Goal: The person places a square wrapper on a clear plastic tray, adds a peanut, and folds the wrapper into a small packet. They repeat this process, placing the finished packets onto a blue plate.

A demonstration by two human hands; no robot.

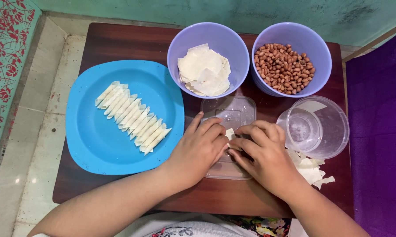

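My left hand (200, 147) and my right hand (261, 153) meet over a clear plastic lid (233, 112) lying flat on the dark wooden table (119, 41). Together the fingertips pinch a small pale dough piece (229, 133), mostly hidden between them. To the left, a blue plate (92, 136) carries a diagonal row of several rolled dough sticks (133, 116). Behind the hands stand a purple bowl of flat dough squares (204, 70) and a purple bowl of peanuts (283, 68).
A clear plastic container with water (314, 127) stands right of my right hand, with torn dough scraps (310, 169) in front of it. The table sits on a pale tiled floor (35, 131); a purple cloth surface (378, 131) borders the right side.
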